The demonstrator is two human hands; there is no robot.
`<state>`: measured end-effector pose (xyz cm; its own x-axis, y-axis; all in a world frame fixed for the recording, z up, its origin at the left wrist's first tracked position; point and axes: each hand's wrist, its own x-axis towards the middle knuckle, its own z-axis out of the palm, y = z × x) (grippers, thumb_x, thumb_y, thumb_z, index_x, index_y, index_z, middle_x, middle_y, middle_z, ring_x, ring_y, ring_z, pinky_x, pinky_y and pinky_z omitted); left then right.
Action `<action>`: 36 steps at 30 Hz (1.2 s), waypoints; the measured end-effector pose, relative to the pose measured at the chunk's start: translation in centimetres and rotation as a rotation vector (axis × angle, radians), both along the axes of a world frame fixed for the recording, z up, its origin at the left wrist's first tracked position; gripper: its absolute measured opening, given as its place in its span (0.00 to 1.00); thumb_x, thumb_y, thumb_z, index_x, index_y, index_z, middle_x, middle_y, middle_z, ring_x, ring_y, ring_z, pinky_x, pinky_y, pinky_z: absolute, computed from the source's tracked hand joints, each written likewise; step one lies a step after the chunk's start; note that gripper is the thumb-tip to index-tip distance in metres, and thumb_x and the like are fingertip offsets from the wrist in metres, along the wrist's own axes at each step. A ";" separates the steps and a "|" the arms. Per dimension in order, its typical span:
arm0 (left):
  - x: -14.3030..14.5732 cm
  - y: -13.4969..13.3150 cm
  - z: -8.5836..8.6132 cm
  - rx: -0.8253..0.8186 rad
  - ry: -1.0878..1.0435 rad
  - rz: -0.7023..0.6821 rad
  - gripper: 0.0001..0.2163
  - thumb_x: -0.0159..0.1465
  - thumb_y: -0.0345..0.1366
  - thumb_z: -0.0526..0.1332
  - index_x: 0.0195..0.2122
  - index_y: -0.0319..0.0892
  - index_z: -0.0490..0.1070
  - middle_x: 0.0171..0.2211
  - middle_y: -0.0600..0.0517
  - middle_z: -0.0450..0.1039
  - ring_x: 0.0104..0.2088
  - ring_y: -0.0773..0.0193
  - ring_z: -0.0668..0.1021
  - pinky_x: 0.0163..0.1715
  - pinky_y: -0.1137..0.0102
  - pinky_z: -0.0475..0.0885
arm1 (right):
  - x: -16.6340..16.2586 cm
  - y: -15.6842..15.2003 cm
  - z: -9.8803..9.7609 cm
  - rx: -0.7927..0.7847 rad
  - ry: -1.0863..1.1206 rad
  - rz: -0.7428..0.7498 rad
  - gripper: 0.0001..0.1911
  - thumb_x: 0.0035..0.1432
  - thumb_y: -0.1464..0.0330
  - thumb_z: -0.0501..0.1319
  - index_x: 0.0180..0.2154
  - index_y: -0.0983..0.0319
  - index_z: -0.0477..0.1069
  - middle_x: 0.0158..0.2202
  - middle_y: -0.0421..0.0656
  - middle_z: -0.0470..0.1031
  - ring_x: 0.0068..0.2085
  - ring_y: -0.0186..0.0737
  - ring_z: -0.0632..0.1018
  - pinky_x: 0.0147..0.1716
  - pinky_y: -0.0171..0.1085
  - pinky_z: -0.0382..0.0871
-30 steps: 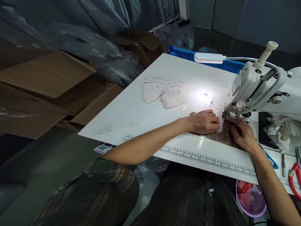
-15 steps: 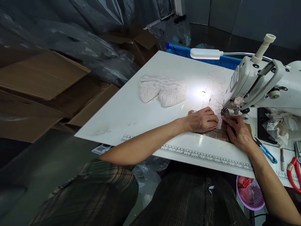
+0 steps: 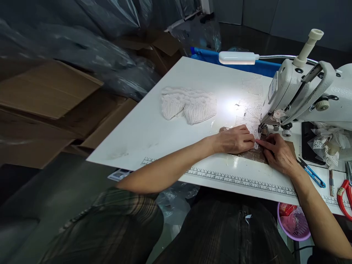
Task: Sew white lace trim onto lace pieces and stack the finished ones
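My left hand (image 3: 235, 140) lies on the white table (image 3: 170, 132) with its fingers curled, pressing a strip of white lace (image 3: 251, 123) just in front of the sewing machine's presser foot (image 3: 263, 129). My right hand (image 3: 277, 152) meets it from the right, fingertips pinched on the same lace over a brown patch of the table top. The white sewing machine (image 3: 308, 97) stands at the right. A gooseneck lamp (image 3: 238, 58) lights the work.
A heap of white lace (image 3: 188, 104) lies on the table's middle. Blue thread snips (image 3: 312, 173), red-handled scissors (image 3: 345, 198) and a bag of lace scraps (image 3: 328, 145) sit at the right. A purple basket (image 3: 293, 225) hangs below the edge. Cardboard boxes (image 3: 49, 99) and plastic-wrapped bundles stand left.
My right hand has drawn back a little toward me from the presser foot, fingers closing against my left hand. The view has shifted slightly.
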<state>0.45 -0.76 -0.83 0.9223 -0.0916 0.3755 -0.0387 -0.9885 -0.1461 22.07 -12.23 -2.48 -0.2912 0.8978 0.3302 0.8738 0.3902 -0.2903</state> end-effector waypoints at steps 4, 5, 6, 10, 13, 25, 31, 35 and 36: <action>0.0 0.0 0.1 -0.062 0.038 0.006 0.14 0.71 0.24 0.53 0.32 0.41 0.75 0.39 0.48 0.79 0.34 0.65 0.74 0.39 0.65 0.70 | 0.1 0.0 0.2 0.003 -0.008 0.012 0.21 0.64 0.70 0.54 0.54 0.54 0.76 0.44 0.49 0.68 0.43 0.44 0.73 0.42 0.46 0.77; 0.0 0.0 0.1 -0.075 0.045 0.009 0.14 0.70 0.24 0.53 0.32 0.41 0.75 0.39 0.47 0.79 0.34 0.65 0.74 0.39 0.65 0.70 | 0.1 0.0 0.2 0.001 -0.015 0.011 0.21 0.64 0.70 0.54 0.55 0.54 0.76 0.45 0.49 0.68 0.43 0.44 0.73 0.42 0.45 0.77; 0.0 0.0 0.2 -0.083 0.053 0.011 0.14 0.70 0.24 0.52 0.32 0.41 0.75 0.40 0.47 0.79 0.33 0.65 0.74 0.39 0.65 0.70 | 0.1 0.0 0.1 -0.001 -0.023 0.006 0.21 0.64 0.70 0.54 0.55 0.54 0.75 0.45 0.50 0.68 0.43 0.44 0.73 0.41 0.45 0.77; 0.2 -0.1 0.6 -0.094 0.082 0.010 0.13 0.70 0.30 0.54 0.30 0.41 0.76 0.38 0.48 0.79 0.34 0.63 0.75 0.45 0.61 0.68 | 0.0 0.0 0.1 0.000 -0.049 -0.015 0.21 0.65 0.68 0.53 0.55 0.54 0.75 0.45 0.50 0.68 0.42 0.44 0.73 0.40 0.45 0.77; 0.4 0.2 1.0 -0.108 0.080 -0.006 0.11 0.66 0.36 0.57 0.28 0.43 0.76 0.33 0.50 0.79 0.33 0.61 0.75 0.48 0.58 0.65 | -0.1 0.0 0.2 0.001 -0.057 -0.011 0.21 0.65 0.67 0.53 0.55 0.56 0.75 0.45 0.50 0.68 0.42 0.44 0.74 0.40 0.45 0.77; 0.1 0.7 0.7 -0.269 0.031 -0.006 0.07 0.61 0.36 0.60 0.33 0.45 0.78 0.38 0.51 0.80 0.33 0.61 0.76 0.48 0.61 0.67 | -0.7 0.1 1.0 -0.087 -0.104 -0.067 0.21 0.65 0.68 0.51 0.55 0.55 0.74 0.45 0.50 0.69 0.38 0.43 0.74 0.36 0.44 0.77; 0.1 0.7 0.6 -0.207 0.033 0.022 0.09 0.62 0.39 0.59 0.35 0.43 0.78 0.39 0.49 0.79 0.34 0.60 0.76 0.52 0.57 0.65 | -1.2 0.5 1.2 -0.078 -0.116 -0.111 0.22 0.64 0.69 0.51 0.55 0.57 0.73 0.42 0.49 0.68 0.35 0.41 0.74 0.33 0.41 0.76; 0.1 0.8 0.5 -0.140 0.038 0.053 0.11 0.63 0.41 0.58 0.37 0.41 0.78 0.38 0.47 0.79 0.34 0.58 0.76 0.52 0.55 0.65 | -1.4 0.7 1.0 -0.082 -0.127 -0.165 0.22 0.64 0.68 0.50 0.57 0.56 0.72 0.41 0.49 0.68 0.34 0.42 0.74 0.31 0.41 0.75; 0.1 0.8 0.5 -0.126 0.041 0.057 0.12 0.63 0.41 0.58 0.38 0.41 0.78 0.38 0.46 0.79 0.34 0.58 0.76 0.52 0.55 0.65 | -1.4 0.7 1.0 -0.084 -0.125 -0.165 0.23 0.65 0.68 0.50 0.57 0.57 0.72 0.41 0.49 0.69 0.34 0.42 0.74 0.31 0.41 0.75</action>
